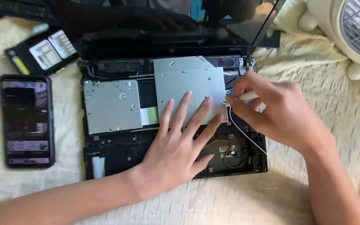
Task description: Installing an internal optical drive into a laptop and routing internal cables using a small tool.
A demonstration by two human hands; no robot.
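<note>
Underneath everything we see a cream quilted cloth (230, 204) spread wide; on it lies an opened black laptop base (117, 154), its screen (167, 21) tilted up at the far side; a white fan (355, 29) stands at the far right corner. Inside the base sit two grey metal drives: one (111, 106) to the left, another (190, 89) in the middle. Our left hand (176, 150) lies flat with fingers spread, pressing on the middle drive's near edge; our right hand (271, 110) pinches a thin white tool (246, 96) at that drive's right edge. A dark phone (26, 121) rests well left; a white wire (251, 141) trails over the base.
</note>
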